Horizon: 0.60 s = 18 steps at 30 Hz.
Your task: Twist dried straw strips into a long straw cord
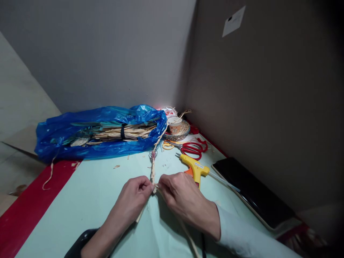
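Observation:
A pale braid of dried plant strips (153,168) runs along the green table cover toward the back, passing beside the blue bag. My left hand (137,195) pinches strips at the braid's near end, and a flat strip end (139,217) sticks out below it. Close on the other side, my right hand (181,193) has its fingers bent around another strip at the same spot. One long strip (189,234) trails from under that hand toward the front edge. The fingertips of both hands nearly meet, and they partly hide the crossing strips.
A blue plastic bag (107,154) of dried strips lies at the back left. Behind the right hand are a yellow glue gun (197,168), red-handled scissors (192,149) and a paper cup (174,127) on a woven basket (185,130). A black flat object (249,190) lies right. Walls close off the back.

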Each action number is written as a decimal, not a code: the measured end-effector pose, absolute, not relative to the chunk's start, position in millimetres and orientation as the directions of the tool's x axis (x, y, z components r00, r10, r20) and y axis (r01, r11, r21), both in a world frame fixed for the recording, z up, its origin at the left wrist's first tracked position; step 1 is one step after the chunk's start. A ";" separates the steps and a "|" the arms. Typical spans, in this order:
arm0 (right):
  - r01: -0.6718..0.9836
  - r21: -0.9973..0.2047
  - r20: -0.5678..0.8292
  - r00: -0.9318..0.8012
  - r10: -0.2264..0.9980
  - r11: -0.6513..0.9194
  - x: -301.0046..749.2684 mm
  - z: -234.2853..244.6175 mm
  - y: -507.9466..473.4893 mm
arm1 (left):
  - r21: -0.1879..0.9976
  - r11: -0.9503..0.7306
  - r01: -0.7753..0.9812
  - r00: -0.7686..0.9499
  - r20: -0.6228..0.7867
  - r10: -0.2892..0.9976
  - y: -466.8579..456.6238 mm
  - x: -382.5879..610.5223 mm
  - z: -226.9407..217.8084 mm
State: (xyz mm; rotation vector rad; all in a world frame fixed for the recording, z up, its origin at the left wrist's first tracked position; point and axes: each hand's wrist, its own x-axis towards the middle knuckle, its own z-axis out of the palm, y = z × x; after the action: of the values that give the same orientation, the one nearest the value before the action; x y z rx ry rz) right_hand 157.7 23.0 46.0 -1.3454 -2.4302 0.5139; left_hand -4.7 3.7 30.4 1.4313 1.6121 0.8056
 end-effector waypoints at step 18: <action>0.496 -0.151 0.159 -0.841 0.517 0.855 156.4 36.6 12.5 | 0.943 0.268 0.196 0.063 -0.285 0.956 2.1 -8.1 29.9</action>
State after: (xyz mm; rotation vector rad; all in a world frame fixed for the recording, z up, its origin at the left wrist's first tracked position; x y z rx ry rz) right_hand 156.4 12.5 36.6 -0.7827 -2.8370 0.1536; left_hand -8.1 2.1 29.9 1.1683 1.3953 0.8393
